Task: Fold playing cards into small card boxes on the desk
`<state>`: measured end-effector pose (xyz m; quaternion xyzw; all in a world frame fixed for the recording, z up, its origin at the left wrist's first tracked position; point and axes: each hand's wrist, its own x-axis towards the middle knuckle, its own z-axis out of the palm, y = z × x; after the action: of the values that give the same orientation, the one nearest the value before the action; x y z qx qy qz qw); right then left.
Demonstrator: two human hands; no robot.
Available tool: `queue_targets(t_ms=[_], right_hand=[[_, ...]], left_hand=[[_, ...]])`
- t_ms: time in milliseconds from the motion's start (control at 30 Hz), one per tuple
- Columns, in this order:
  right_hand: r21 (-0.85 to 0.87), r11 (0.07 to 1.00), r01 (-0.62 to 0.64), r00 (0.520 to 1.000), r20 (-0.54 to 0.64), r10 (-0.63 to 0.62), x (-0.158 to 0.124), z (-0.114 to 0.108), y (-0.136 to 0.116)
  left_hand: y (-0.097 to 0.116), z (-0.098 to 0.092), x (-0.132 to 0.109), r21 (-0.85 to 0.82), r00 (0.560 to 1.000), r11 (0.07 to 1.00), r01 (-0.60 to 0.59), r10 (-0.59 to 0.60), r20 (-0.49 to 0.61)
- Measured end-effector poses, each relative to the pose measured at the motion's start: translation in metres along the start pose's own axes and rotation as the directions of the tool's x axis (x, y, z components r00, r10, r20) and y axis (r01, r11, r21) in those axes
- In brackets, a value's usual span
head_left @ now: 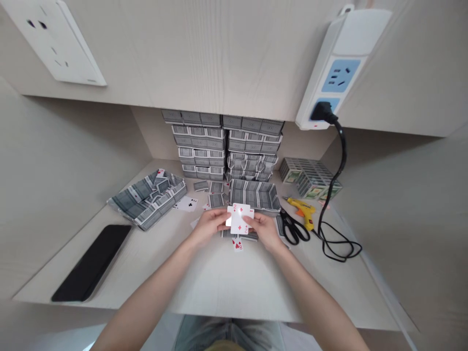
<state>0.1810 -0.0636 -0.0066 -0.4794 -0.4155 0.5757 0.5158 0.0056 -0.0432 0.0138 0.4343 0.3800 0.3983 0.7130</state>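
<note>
Between both hands I hold a few overlapping playing cards [240, 222], with a two of diamonds on top facing me. My left hand [211, 223] pinches their left edge, and my right hand [266, 230] grips the right edge with its thumb across the face. Below them an eight of hearts [238, 244] lies face up on the table, beside some face-down cards partly hidden by my hands. Just behind my hands stands an open box folded from grey-backed cards [256, 192]. More loose cards [215, 200] lie to its left.
Stacked card boxes [223, 146] stand at the back. On the left are a card-filled tray [149, 200], a two of clubs [187, 204] and a black phone-like slab [93, 263]. Black scissors [293, 228], a yellow glue gun [303, 212], its cord [341, 146] and packed decks [310, 176] lie right.
</note>
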Motion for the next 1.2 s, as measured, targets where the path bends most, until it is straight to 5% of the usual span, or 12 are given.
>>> queue_targets(t_ms=[133, 433, 600, 900, 1200], right_hand=[[0.033, 0.999, -0.006, 1.0, 0.005, 0.005, -0.003, -0.001, -0.006], [-0.07, 0.993, 0.093, 0.996, -0.002, -0.093, -0.003, 0.0, 0.003], [-0.197, 0.97, 0.141, 0.989, -0.014, -0.146, -0.004, 0.001, 0.008], [-0.077, 0.994, 0.074, 0.997, -0.021, -0.076, -0.004, 0.006, 0.01], [-0.025, 0.999, 0.048, 0.999, -0.005, -0.048, -0.004, 0.007, 0.009]], left_hand=[[0.006, -0.005, -0.002, -0.108, 0.988, 0.992, 0.068, -0.052, 0.143], [-0.002, -0.002, -0.001, -0.015, 0.982, 0.996, 0.084, -0.081, 0.173], [-0.006, -0.002, 0.002, 0.051, 0.993, 0.996, 0.075, -0.079, 0.087], [-0.005, -0.003, 0.003, 0.093, 0.986, 0.988, 0.126, -0.115, -0.117], [-0.003, 0.0, 0.001, 0.13, 0.982, 0.985, 0.112, -0.09, -0.166]])
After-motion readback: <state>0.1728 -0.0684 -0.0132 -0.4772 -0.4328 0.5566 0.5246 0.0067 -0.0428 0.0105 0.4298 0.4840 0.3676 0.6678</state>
